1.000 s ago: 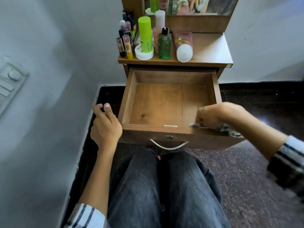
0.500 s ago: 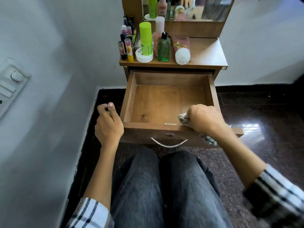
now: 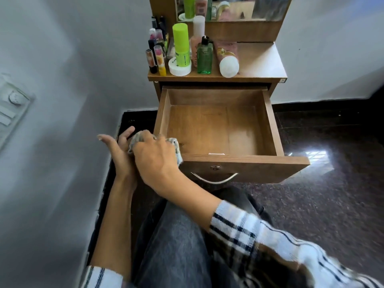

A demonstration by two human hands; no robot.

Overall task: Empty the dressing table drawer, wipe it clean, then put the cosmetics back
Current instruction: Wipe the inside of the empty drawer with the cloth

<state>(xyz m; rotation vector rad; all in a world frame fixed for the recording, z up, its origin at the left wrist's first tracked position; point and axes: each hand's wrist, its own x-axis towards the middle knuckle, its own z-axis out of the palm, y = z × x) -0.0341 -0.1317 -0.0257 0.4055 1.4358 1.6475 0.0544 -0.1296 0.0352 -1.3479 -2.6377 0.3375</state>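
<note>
- Two hands meet at the drawer's (image 3: 218, 129) near-left corner: right hand (image 3: 154, 161) bunches the cloth (image 3: 174, 144) in its grip, left hand (image 3: 116, 148) spread beside it, perhaps receiving.
- Cosmetics (image 3: 193, 53) wait on the table (image 3: 259, 63), leaving the drawer bare for wiping.

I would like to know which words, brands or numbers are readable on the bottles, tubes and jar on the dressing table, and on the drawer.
None can be read.
Lime green bottle: dark print, too blurred.
White jar: dark letters on its lid, partly hidden and blurred.
Green glass bottle: no legible label.
Pink tube: a gold design, no legible words.
Drawer: a keyhole only, no text.
</note>
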